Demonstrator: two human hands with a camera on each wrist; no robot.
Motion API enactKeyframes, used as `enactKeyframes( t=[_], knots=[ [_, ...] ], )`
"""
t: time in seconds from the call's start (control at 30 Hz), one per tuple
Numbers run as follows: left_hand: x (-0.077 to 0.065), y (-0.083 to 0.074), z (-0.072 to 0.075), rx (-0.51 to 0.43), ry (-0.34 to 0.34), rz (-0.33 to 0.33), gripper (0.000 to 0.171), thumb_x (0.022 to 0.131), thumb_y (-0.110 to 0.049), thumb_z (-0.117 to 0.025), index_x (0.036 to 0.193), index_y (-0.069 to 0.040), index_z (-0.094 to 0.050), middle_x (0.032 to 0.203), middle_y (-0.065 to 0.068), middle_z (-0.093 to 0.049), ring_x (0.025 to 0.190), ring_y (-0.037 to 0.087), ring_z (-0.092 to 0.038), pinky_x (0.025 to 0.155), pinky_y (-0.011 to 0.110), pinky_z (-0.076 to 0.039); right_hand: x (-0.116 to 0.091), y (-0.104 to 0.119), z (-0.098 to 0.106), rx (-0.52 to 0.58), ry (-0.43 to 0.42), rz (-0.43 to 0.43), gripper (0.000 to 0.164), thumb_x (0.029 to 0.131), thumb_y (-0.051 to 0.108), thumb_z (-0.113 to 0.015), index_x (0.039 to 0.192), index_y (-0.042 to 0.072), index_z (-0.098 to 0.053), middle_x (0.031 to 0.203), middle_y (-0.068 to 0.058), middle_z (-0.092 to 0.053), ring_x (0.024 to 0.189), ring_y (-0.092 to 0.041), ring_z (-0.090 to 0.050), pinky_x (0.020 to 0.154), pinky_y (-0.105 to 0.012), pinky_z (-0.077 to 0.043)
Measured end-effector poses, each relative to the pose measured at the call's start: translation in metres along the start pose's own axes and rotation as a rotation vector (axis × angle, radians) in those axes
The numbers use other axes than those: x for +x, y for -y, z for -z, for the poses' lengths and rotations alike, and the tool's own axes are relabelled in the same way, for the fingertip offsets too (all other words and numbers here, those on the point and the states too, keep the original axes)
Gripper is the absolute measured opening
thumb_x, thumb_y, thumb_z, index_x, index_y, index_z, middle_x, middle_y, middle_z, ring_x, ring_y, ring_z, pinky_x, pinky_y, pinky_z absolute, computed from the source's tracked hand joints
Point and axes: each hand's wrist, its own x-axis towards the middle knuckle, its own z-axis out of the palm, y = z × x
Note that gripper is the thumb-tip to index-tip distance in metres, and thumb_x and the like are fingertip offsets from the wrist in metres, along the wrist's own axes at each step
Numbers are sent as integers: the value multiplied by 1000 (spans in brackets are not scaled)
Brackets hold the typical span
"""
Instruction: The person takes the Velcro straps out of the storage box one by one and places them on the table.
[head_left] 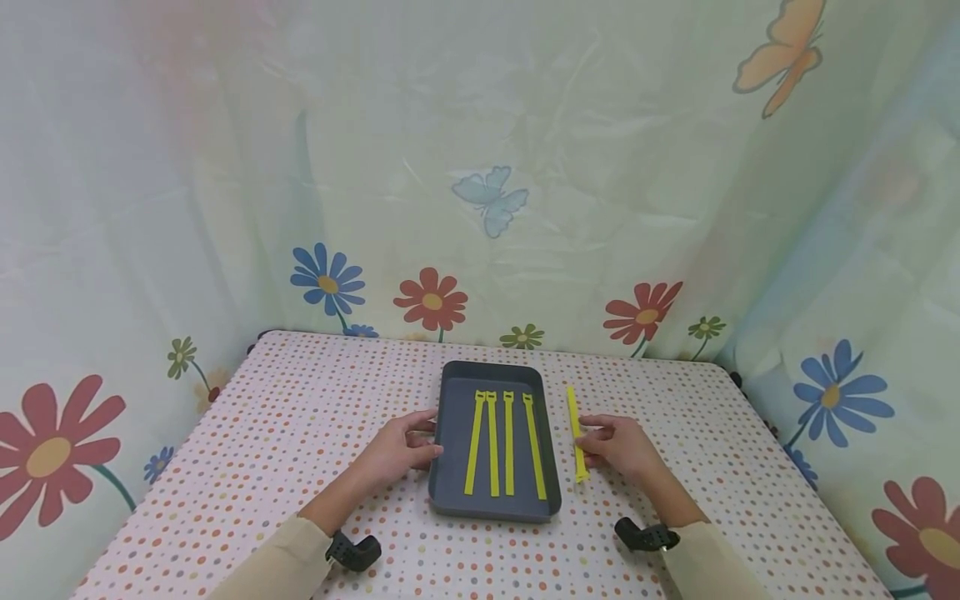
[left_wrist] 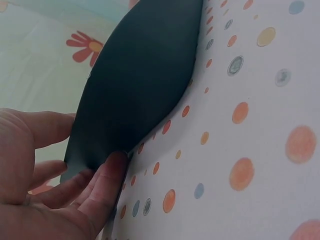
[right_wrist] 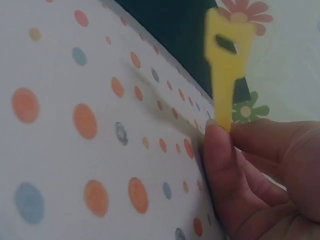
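A dark grey tray (head_left: 495, 510) stands on the table. In it lie several yellow hook-and-loop cable ties (head_left: 493, 450), lengthwise, their slotted heads toward the far end. My left hand (head_left: 405, 442) holds the tray's left side, fingertips at the rim and low on the outer wall (left_wrist: 140, 65) in the left wrist view. Just right of the tray, my right hand (head_left: 618, 446) pinches another yellow cable tie (head_left: 575, 417) between thumb and fingers. Its slotted head (right_wrist: 227, 42) sticks up past the fingertips in the right wrist view.
A dotted cloth (head_left: 337, 375) covers the table. Behind and at both sides hangs a pale curtain (head_left: 375, 167) printed with flowers and butterflies. Each wrist carries a black strapped device, one (head_left: 352, 552) on the left and one (head_left: 645, 535) on the right.
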Motion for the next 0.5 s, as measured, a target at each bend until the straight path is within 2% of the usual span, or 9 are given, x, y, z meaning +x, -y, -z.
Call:
enactKeyframes(
  t=[0.27,0.5],
  knots=[
    [2,2,1,-4,7,0,71,95,-16,-74,156,-7,-41,145,20,-56,103,18,-72,81,33,-63,3,5,0,-12,11,-56,49,94,10,-74,139,-1,-59,95,-13,-71,69,-17,-71,64,-31,-63],
    [2,1,1,0,14,3,71,95,-16,-74,156,-7,-41,146,20,-56,104,18,-72,82,33,-64,3,9,1,-3,19,-51,51,92,8,-75,139,-4,-58,92,-12,-71,66,-15,-70,62,-31,-62]
  ],
)
